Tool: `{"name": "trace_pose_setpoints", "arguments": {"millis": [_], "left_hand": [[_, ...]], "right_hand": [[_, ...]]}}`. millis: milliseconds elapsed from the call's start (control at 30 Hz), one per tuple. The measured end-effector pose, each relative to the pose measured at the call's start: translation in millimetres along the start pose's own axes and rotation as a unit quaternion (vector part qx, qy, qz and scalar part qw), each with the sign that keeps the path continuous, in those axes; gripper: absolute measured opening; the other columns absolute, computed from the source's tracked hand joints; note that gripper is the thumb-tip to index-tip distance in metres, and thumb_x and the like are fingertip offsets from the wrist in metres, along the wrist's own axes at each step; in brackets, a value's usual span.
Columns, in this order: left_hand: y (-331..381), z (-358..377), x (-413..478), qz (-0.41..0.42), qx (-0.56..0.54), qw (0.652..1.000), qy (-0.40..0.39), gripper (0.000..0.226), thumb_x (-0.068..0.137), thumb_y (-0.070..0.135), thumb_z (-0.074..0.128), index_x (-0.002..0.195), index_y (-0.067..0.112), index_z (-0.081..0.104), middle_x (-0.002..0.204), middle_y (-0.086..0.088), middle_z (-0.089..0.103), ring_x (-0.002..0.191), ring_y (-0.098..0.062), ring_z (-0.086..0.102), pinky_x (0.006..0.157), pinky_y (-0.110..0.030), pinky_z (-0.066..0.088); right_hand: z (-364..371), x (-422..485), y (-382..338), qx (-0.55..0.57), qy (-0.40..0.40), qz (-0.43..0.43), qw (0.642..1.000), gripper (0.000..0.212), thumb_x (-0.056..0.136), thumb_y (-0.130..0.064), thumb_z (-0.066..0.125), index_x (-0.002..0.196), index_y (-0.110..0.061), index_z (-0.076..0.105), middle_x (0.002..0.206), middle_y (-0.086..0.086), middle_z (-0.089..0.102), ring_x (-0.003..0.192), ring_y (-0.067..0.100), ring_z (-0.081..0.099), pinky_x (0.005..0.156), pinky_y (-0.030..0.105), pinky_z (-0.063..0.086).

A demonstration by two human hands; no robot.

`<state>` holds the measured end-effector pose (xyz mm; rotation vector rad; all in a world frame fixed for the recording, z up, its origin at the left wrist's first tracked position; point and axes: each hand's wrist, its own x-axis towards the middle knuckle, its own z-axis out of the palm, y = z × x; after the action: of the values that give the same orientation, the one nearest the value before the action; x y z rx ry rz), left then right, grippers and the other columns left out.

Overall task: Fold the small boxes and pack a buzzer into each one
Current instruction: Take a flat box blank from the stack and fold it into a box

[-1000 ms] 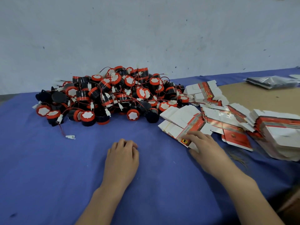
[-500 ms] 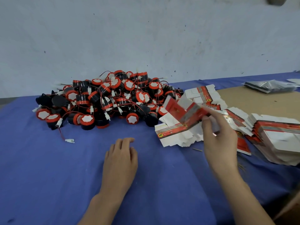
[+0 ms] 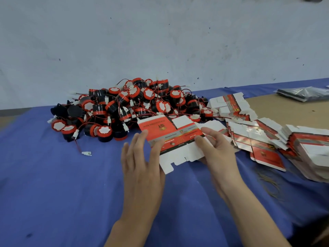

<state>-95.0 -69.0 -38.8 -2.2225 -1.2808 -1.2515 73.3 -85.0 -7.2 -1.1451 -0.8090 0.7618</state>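
Note:
A pile of black-and-red round buzzers (image 3: 133,106) with red wires lies on the blue cloth (image 3: 62,175) at the back centre. My right hand (image 3: 217,154) pinches the right end of a flat, unfolded red-and-white box (image 3: 174,136), thumb on top, and holds it just above the cloth in front of the pile. My left hand (image 3: 140,157) touches the box's left edge with straight fingers and its thumb lies on the printed face. More flat boxes lie in stacks (image 3: 258,138) to the right.
Another stack of flat boxes (image 3: 231,107) sits behind, and a thick stack (image 3: 311,150) at the far right. Clear plastic bags (image 3: 302,93) lie on a brown board (image 3: 277,111). Rubber bands (image 3: 267,180) and a loose white connector (image 3: 86,153) lie on the cloth.
My right hand picked one flat box off the stack and brought it left in front of me. My left hand rose from the cloth and came up to the box's left edge.

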Motion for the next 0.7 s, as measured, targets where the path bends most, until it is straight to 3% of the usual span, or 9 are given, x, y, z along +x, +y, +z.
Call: {"name": "trace_pose_setpoints", "arguments": {"millis": [100, 167, 233, 267, 367, 467, 533, 600, 700], "left_hand": [[-2, -2, 0, 0.050, -0.015, 0.999, -0.005, 0.069, 0.066, -0.008, 0.072, 0.128, 0.014, 0.054, 0.137, -0.008, 0.056, 0.136, -0.029, 0.043, 0.118, -0.056, 0.024], [-4, -3, -2, 0.037, -0.055, 0.998, 0.004, 0.053, 0.074, -0.007, 0.074, 0.121, 0.012, 0.060, 0.125, -0.003, 0.063, 0.123, -0.024, 0.055, 0.116, -0.054, 0.029], [-4, -3, -3, -0.005, -0.131, 0.991, 0.037, 0.025, 0.093, 0.013, 0.060, 0.118, 0.013, 0.060, 0.117, 0.000, 0.063, 0.112, -0.021, 0.057, 0.110, -0.047, 0.038], [-3, -6, -2, -0.038, -0.172, 0.983, 0.046, 0.023, 0.098, 0.025, 0.051, 0.117, 0.015, 0.059, 0.114, 0.003, 0.061, 0.107, -0.020, 0.055, 0.103, -0.044, 0.044], [-1, -11, 2, -0.131, -0.268, 0.953, 0.047, 0.024, 0.099, 0.053, 0.037, 0.115, 0.040, 0.050, 0.108, 0.022, 0.053, 0.100, -0.011, 0.054, 0.085, -0.032, 0.049], [0, -12, 5, -0.189, -0.317, 0.928, 0.053, 0.013, 0.096, 0.063, 0.033, 0.109, 0.064, 0.033, 0.109, 0.022, 0.053, 0.098, -0.010, 0.058, 0.079, -0.029, 0.051], [1, -12, 7, -0.199, -0.345, 0.914, 0.080, 0.019, 0.098, 0.058, 0.037, 0.117, 0.059, 0.034, 0.112, 0.023, 0.056, 0.103, -0.004, 0.060, 0.077, -0.017, 0.050], [0, -11, 9, -0.201, -0.373, 0.901, 0.096, 0.029, 0.100, 0.048, 0.040, 0.129, 0.043, 0.036, 0.118, 0.026, 0.057, 0.106, 0.003, 0.060, 0.074, -0.008, 0.049], [-1, -9, 11, -0.212, -0.399, 0.887, 0.090, 0.039, 0.100, 0.041, 0.043, 0.138, 0.037, 0.034, 0.121, 0.029, 0.057, 0.108, 0.004, 0.061, 0.073, -0.008, 0.050]], "right_hand": [[5, -3, 0, 0.021, -0.008, 0.025, 0.999, 0.019, 0.094, -0.020, 0.070, 0.112, -0.026, 0.069, 0.105, 0.006, 0.076, 0.086, 0.015, 0.074, 0.067, 0.029, 0.058], [9, -5, -2, 0.077, -0.025, 0.052, 0.995, 0.017, 0.092, -0.026, 0.072, 0.108, -0.019, 0.074, 0.099, 0.009, 0.075, 0.083, 0.017, 0.070, 0.065, 0.027, 0.058], [14, -7, -3, 0.094, -0.052, 0.059, 0.992, 0.028, 0.091, -0.040, 0.072, 0.104, -0.016, 0.075, 0.097, 0.005, 0.070, 0.089, 0.018, 0.065, 0.071, 0.028, 0.059], [17, -8, -2, 0.087, -0.064, 0.053, 0.993, 0.032, 0.087, -0.049, 0.073, 0.104, -0.022, 0.077, 0.103, 0.001, 0.070, 0.096, 0.017, 0.064, 0.075, 0.029, 0.059], [26, -13, -2, 0.060, -0.090, 0.021, 0.994, 0.051, 0.071, -0.068, 0.068, 0.113, -0.039, 0.073, 0.119, -0.021, 0.069, 0.115, 0.003, 0.063, 0.082, 0.025, 0.058], [32, -19, 2, 0.009, -0.114, -0.010, 0.993, 0.066, 0.072, -0.074, 0.070, 0.129, -0.041, 0.060, 0.125, -0.024, 0.065, 0.117, -0.009, 0.059, 0.093, 0.024, 0.053], [35, -23, 4, -0.025, -0.109, -0.030, 0.993, 0.062, 0.070, -0.071, 0.072, 0.123, -0.043, 0.057, 0.115, -0.022, 0.065, 0.109, -0.014, 0.058, 0.096, 0.018, 0.046], [40, -26, 5, -0.044, -0.095, -0.048, 0.993, 0.051, 0.068, -0.064, 0.068, 0.113, -0.044, 0.054, 0.102, -0.018, 0.061, 0.095, -0.015, 0.059, 0.082, 0.008, 0.045], [47, -29, 9, -0.042, -0.077, -0.059, 0.994, 0.049, 0.069, -0.061, 0.068, 0.111, -0.043, 0.050, 0.104, -0.009, 0.057, 0.091, -0.008, 0.059, 0.077, 0.008, 0.046]]}}
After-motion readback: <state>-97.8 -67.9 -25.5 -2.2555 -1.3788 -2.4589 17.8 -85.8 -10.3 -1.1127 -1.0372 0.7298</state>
